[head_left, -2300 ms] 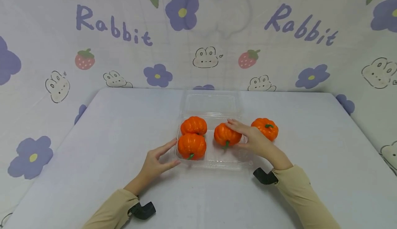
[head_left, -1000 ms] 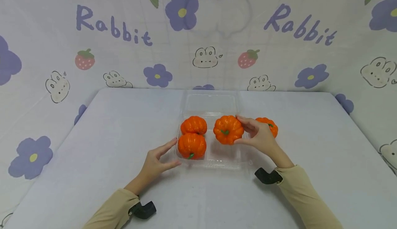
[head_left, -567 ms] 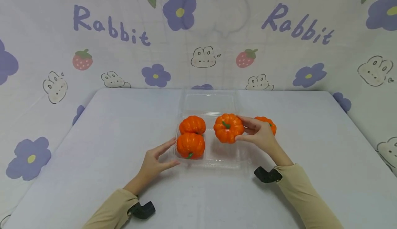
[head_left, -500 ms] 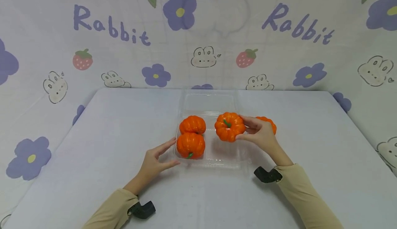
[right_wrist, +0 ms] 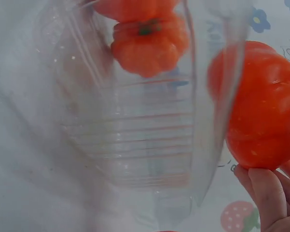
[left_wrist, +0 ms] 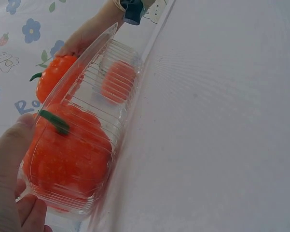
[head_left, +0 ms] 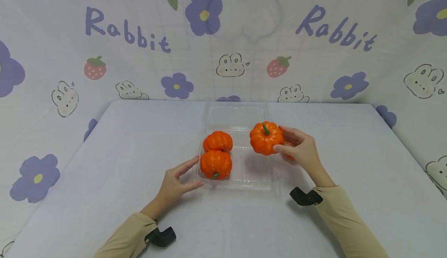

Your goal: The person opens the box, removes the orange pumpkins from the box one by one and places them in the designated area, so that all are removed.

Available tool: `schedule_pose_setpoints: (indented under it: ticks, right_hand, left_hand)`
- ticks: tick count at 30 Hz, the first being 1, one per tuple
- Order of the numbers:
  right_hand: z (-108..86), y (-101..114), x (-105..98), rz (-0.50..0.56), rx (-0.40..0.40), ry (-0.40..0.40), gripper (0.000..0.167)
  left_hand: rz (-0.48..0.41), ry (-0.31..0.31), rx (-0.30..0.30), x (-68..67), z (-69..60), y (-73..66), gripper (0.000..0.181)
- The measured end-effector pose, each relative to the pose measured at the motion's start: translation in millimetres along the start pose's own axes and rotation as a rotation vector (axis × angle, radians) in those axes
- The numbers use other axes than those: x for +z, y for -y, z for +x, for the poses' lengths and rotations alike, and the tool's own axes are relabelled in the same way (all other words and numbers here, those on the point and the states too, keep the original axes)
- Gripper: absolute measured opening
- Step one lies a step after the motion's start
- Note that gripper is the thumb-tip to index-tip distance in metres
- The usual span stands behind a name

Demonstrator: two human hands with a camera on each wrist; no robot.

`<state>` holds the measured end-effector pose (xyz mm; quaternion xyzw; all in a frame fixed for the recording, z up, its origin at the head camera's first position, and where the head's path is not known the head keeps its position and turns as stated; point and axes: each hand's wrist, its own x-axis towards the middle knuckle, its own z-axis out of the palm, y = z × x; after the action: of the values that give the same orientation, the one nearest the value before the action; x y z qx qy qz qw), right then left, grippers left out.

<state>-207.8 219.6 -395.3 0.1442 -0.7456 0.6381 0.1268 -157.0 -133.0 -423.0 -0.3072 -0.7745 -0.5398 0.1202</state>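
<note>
In the head view my right hand [head_left: 304, 151] grips an orange pumpkin [head_left: 266, 138] with a green stem, held above the right half of a clear plastic box [head_left: 241, 186]. Two more pumpkins sit one behind the other in the box's left half, the front one [head_left: 215, 165] and the back one [head_left: 218, 141]. My left hand [head_left: 174, 182] has thumb and fingers spread at the box's left side, touching its edge. The right wrist view shows my fingers [right_wrist: 268, 195] at one end of the gripped pumpkin [right_wrist: 263, 106].
Another pumpkin [head_left: 290, 157] lies right of the box, mostly hidden behind my right hand. The box's clear lid [head_left: 237, 115] lies folded back behind it. A white table [head_left: 223, 227] is under everything, with a patterned cloth [head_left: 258, 48] behind.
The pumpkin in my right hand has risen and moved right and back, its stem now tilted upward. My left hand has stayed at the box's side.
</note>
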Motion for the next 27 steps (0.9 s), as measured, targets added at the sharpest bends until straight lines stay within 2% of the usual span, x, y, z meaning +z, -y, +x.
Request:
schedule_pose_setpoints:
  ticks: [3, 4, 6, 10, 11, 13, 16, 18, 20, 24, 25, 26, 27]
  right_hand:
    - [1.2, -1, -3, -0.015, -0.009, -0.009, 0.056]
    - [0.3, 6, -3, -0.064, -0.007, -0.015, 0.055]
    - [1.1, 5, -7, -0.091, -0.018, -0.014, 0.054]
    - [6.4, -14, -23, -0.098, -0.038, -0.025, 0.05]
    - [6.5, -14, -26, -0.096, -0.042, -0.03, 0.05]
    - [6.5, -10, -30, -0.106, -0.04, -0.047, 0.048]
    - [3.2, 13, -29, -0.152, -0.014, -0.065, 0.047]
    - [3.3, 15, -33, -0.152, 0.004, -0.066, 0.047]
    - [6.7, -4, -43, -0.139, 0.016, -0.066, 0.046]
    - [17.2, -64, -69, -0.141, 0.025, -0.068, 0.049]
    - [19.7, -77, -76, -0.168, 0.036, -0.079, 0.05]
    - [19.7, -73, -78, -0.128, 0.049, -0.06, 0.05]
    - [20.8, -78, -82, -0.122, 0.056, -0.064, 0.051]
  left_hand:
    - [0.008, -0.001, -0.004, 0.0, -0.6, 0.3, 0.059]
    - [0.009, -0.001, -0.004, -0.1, -0.6, 0.3, 0.059]
    - [0.007, -0.002, -0.004, -0.2, -0.4, 0.1, 0.059]
    - [-0.01, 0.0, -0.004, -0.4, -0.2, -0.3, 0.058]
    - [-0.013, 0.001, -0.004, -0.5, -0.2, -0.6, 0.058]
    - [-0.015, 0.003, -0.004, -0.3, -0.2, -0.3, 0.058]
    - [-0.01, 0.001, -0.004, -0.1, 0.2, -0.5, 0.058]
    - [-0.01, -0.001, 0.003, 0.1, 0.5, -0.3, 0.058]
    - [-0.009, 0.0, 0.007, 0.4, 0.5, -0.6, 0.058]
    - [-0.002, 0.002, 0.016, 0.7, -0.1, 0.2, 0.058]
    - [0.003, 0.002, 0.018, 0.8, -0.2, 0.4, 0.058]
    - [0.007, 0.0, 0.019, 0.8, -0.2, 0.8, 0.058]
    - [0.009, -0.001, 0.02, 0.8, -0.1, 1.0, 0.058]
